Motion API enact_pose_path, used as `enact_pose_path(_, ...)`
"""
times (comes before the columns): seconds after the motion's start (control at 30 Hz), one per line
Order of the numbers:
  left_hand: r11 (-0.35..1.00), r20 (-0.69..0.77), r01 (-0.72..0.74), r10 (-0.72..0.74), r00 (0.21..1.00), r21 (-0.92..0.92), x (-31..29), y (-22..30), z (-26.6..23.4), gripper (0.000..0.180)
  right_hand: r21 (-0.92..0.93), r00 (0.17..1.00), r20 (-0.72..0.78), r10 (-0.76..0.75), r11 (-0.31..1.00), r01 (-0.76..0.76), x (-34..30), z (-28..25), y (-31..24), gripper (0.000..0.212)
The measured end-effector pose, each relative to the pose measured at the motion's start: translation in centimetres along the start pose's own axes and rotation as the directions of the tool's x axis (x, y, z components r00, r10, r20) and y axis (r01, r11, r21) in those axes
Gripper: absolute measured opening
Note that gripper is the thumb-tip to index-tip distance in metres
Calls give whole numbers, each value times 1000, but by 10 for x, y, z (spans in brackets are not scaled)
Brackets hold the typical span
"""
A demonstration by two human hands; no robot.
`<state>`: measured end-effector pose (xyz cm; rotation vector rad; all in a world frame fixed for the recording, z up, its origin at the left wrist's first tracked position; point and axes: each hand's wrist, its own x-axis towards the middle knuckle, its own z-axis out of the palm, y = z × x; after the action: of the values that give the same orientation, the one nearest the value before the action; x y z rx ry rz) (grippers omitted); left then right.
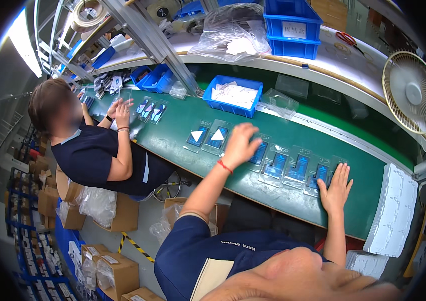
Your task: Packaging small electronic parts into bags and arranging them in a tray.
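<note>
A row of clear packs (300, 166), each with a blue card, is laid across the middle of the green desk (358, 203). A white triangle (217, 135) is borne by each of the two leftmost packs. The left grip (243, 144) is held over the row, right of these two; its fingers are loosely bent, with the thumb set apart, and part of the row is hidden beneath it. A red bracelet (225, 166) is worn at its wrist. The right grip (337, 188) is spread flat at the row's right end, with straight fingers and the thumb turned out toward the last blue card; nothing is seen clasped in it.

Behind the row, a blue bin (229, 107) is filled with white material, and a clear tray (279, 104) is placed just beside it. At the desk's right end, white trays (392, 208) are stacked. Farther left, more packs are set out near a co-worker (95, 155), whose hands (121, 113) are brought close together. On the shelf (333, 72) above, stacked blue boxes (293, 48), a plastic bag (220, 37) and red-handled scissors (346, 38) are kept. A fan (413, 93) is seen at far right; cartons (118, 276) are stood on the floor at lower left.
</note>
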<state>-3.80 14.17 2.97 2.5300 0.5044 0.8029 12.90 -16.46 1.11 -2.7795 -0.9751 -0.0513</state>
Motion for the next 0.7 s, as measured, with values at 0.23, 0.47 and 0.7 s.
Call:
enact_pose_path(0.23, 937, 19, 112, -125, 992, 330, 124, -87, -11, 33, 8, 999, -18, -40, 999, 40, 0, 4, -6, 89)
enact_pose_path(0.47, 933, 352, 146, -265, 898, 328, 157, -101, -8, 45, 14, 999, -14, -30, 999, 31, 1, 5, -5, 89)
enact_pose_path(0.7, 975, 152, 186, -204, 967, 125, 150, -125, -12, 26, 28, 999, -22, -37, 999, 37, 3, 5, -4, 87)
